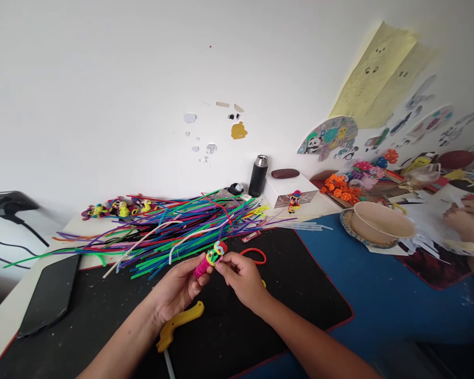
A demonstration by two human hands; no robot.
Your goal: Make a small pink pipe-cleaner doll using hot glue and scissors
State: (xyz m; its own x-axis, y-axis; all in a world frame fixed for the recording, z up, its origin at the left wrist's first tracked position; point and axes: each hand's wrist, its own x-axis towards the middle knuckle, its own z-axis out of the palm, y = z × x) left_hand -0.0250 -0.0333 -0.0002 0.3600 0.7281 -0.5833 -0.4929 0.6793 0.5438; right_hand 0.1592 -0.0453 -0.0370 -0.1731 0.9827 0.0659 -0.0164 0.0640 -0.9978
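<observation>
My left hand (185, 281) is wrapped round a small pipe-cleaner figure (202, 267), with a magenta lower part and a green, yellow, red and light-blue top. The thumb and fingertips of my right hand (240, 276) pinch at the right side of the figure's upper part. What exactly lies between those fingertips is too small to make out. Below my left wrist lies a bent yellow handle (184, 320) with a pale rod at its lower end. A red loop handle (257, 256) shows just beyond my right hand.
Loose coloured pipe cleaners (189, 231) cover the mat's far side. Several finished figures (120, 208) lie back left; another figure (295, 200) stands by a white box (290, 184). A black bottle (258, 178), a bowl (383, 221) and a tablet (49, 295) surround the mat. A co-worker's hands (464, 218) are at right.
</observation>
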